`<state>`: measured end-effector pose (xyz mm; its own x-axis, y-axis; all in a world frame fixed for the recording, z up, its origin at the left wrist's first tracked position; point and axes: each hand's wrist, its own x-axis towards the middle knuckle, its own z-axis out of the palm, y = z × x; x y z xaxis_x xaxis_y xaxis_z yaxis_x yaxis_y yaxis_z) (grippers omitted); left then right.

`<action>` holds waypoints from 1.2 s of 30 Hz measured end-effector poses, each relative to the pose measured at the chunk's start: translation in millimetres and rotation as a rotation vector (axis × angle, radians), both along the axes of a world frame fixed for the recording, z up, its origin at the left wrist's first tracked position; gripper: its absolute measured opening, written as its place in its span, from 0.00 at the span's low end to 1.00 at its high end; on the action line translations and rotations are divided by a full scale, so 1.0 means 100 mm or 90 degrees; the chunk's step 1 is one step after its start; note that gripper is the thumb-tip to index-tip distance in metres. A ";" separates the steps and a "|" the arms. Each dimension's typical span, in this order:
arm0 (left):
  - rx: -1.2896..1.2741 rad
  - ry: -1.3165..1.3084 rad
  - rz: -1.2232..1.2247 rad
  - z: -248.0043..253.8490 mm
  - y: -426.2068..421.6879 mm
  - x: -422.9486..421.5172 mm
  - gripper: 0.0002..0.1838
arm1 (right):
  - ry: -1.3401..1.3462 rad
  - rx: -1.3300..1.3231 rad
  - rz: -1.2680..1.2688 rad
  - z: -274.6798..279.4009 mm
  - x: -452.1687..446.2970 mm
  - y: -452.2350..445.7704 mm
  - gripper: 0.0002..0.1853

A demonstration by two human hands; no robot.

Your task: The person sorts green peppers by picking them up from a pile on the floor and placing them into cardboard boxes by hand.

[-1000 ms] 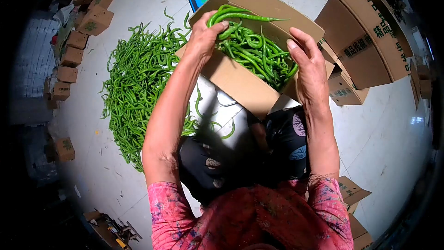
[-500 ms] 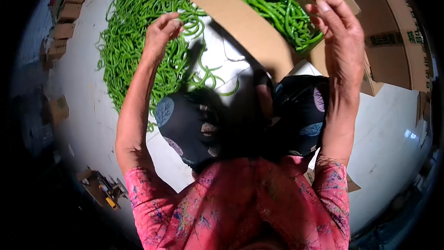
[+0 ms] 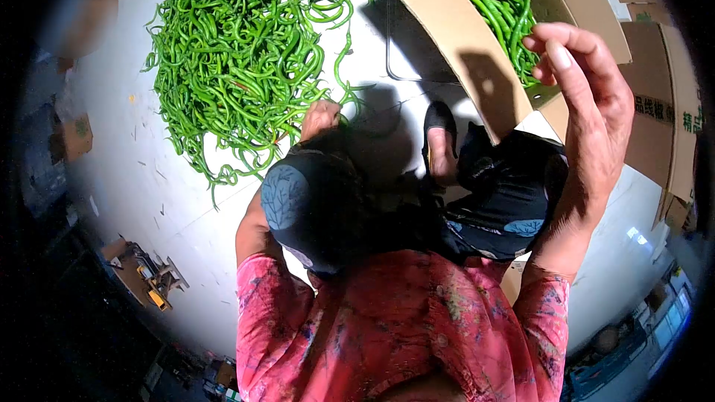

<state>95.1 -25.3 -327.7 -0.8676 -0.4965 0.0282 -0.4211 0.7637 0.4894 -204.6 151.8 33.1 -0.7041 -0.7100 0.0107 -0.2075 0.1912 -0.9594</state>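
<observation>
Long green chili peppers [image 3: 231, 52] lie in a wide, tangled heap on the pale floor. My left hand [image 3: 321, 117] is down at the heap's near right edge, its fingers curled; my knee covers part of it, and what the fingers hold is hidden. More green chili peppers [image 3: 491, 0] fill a cardboard box [image 3: 447, 22] to the right of the heap. My right hand [image 3: 596, 97] is raised over the box's near right corner, fingers loosely bent and apart from the thumb, with nothing seen between them.
Printed cardboard boxes [image 3: 652, 104] stand at the right, beyond the open box. My foot in a black shoe [image 3: 441, 141] is on the floor between heap and box. Several tools on a board [image 3: 149, 275] lie at the lower left.
My left hand has dropped from above the heap to its near edge, beside my knee. The view has shifted, and my right hand appears further right and lower, still raised.
</observation>
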 end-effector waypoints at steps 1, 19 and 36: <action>-0.005 -0.073 -0.006 0.04 -0.04 -0.07 0.12 | 0.015 0.022 -0.001 0.01 0.03 -0.02 0.12; -0.051 -0.109 0.013 -0.44 -0.41 -0.60 0.09 | 0.185 0.161 0.045 -0.02 0.12 -0.19 0.11; 0.780 0.417 0.351 1.40 -0.92 -0.64 0.12 | 0.198 0.107 0.106 0.01 0.09 -0.12 0.10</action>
